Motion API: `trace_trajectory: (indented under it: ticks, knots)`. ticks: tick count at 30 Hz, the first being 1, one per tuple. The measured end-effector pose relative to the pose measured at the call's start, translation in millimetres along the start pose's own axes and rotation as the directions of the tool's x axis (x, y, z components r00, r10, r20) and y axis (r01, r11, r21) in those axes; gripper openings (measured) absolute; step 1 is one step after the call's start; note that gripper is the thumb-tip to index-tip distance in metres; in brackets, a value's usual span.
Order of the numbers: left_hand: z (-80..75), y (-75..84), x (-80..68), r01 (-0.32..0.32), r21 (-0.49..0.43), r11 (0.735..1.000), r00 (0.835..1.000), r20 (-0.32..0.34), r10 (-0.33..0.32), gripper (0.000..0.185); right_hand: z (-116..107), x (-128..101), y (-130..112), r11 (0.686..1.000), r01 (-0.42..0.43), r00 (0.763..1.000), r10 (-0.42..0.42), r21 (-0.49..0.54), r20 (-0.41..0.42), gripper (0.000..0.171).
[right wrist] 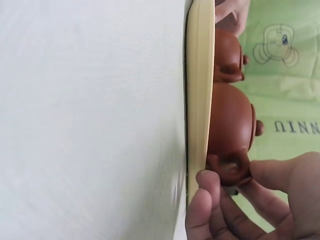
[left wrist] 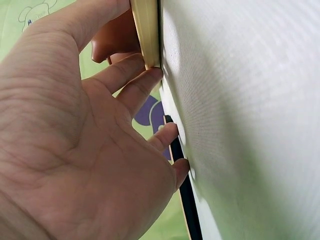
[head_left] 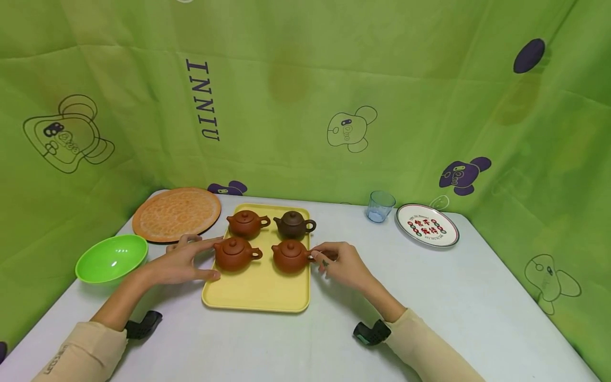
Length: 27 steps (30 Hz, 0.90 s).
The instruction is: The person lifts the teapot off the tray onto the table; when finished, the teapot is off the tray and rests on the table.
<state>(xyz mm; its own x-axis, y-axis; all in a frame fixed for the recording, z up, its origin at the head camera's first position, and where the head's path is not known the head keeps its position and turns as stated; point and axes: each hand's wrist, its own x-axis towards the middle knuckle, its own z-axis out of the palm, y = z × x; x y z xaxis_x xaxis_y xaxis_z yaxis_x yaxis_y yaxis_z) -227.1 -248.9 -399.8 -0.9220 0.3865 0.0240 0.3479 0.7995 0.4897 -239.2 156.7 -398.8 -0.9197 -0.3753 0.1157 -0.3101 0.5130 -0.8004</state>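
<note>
1. Teapots, four of them, stand in two rows on the yellow tray (head_left: 258, 297) in front of us: a reddish one (head_left: 246, 223) at the back left, a dark brown one (head_left: 293, 224) at the back right, a reddish one (head_left: 235, 253) at the front left and another reddish one (head_left: 290, 256) at the front right. All four have their lids on, so we cannot tell what is inside.
2. Our right hand (head_left: 341, 262) is just beside the tray's right edge, with its fingers (right wrist: 212, 187) curled round the handle of the front right teapot, pinching it; the pot sits on the tray.
3. Our left hand (head_left: 183, 262) has its fingers spread and nearly straight, lying along the tray's left edge beside the front left teapot; the fingertips (left wrist: 150, 77) touch the tray's rim, and we cannot tell if they touch the pot.
4. Left of the tray are a green bowl (head_left: 111, 258) and a round orange plate (head_left: 176, 213), both with nothing in them that we can see.
5. Right of the tray, well apart from it, stand a small bluish glass (head_left: 380, 206) and a white plate with a printed pattern (head_left: 427, 225).
6. All of this rests on a pale grey surface (head_left: 477, 297), closed in on three sides by a green cloth (head_left: 334, 63) printed with cartoon figures and dark letters.
</note>
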Motion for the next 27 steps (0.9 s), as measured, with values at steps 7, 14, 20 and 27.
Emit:
trace_trajectory:
  ticks: [7, 14, 20, 27]
  knots:
    - [-0.9, 2.3, -1.5, -0.004, -0.003, 1.0, 1.0, -0.003, 0.004, 0.089, 1.2, -0.8, 0.1, 0.997, -0.033, 0.999, 0.033, 0.067, -0.003, 0.02]
    - [-1.2, 2.9, -2.2, -0.005, 0.006, 1.0, 1.0, -0.005, 0.005, 0.088, 4.6, -0.7, -2.9, 0.991, -0.072, 0.997, 0.076, 0.114, -0.028, 0.023]
    - [-1.2, 2.7, -3.2, -0.005, 0.011, 1.0, 1.0, -0.007, 0.005, 0.088, 6.5, -0.7, -5.8, 0.987, -0.088, 0.995, 0.094, 0.135, -0.04, 0.023]
    - [-1.4, 3.3, -3.7, -0.007, 0.003, 1.0, 1.0, -0.006, 0.007, 0.087, 6.5, -0.8, -7.4, 0.981, -0.115, 0.991, 0.124, 0.158, -0.049, 0.023]
